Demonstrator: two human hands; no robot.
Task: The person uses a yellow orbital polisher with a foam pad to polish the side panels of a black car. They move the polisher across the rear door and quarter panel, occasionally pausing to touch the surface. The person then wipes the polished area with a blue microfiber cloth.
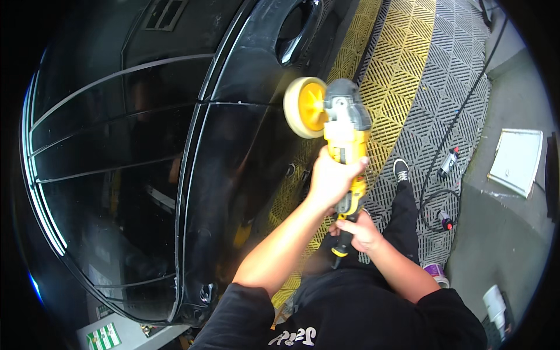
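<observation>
Both my hands hold a yellow and black rotary polisher (348, 135), its head pointing up the picture. My left hand (336, 175) wraps around the polisher's yellow body just behind the head. Lower down, my right hand (356, 229) grips the rear handle near the cord end. A round cream-coloured buffing pad (294, 107) on a yellow backing plate faces left, towards a glossy black car door (236, 148). Whether the pad touches the door is hard to tell; its edge looks blurred. Above the pad is the car's door handle (288, 50).
Yellow and grey slatted floor tiles (411, 74) run beside the car. A black cord (470, 94) trails over them, near two bottles with red caps (448, 162) (445, 220). A white-and-purple tub (436, 273) stands by my right elbow. A white panel (517, 162) is on the grey wall.
</observation>
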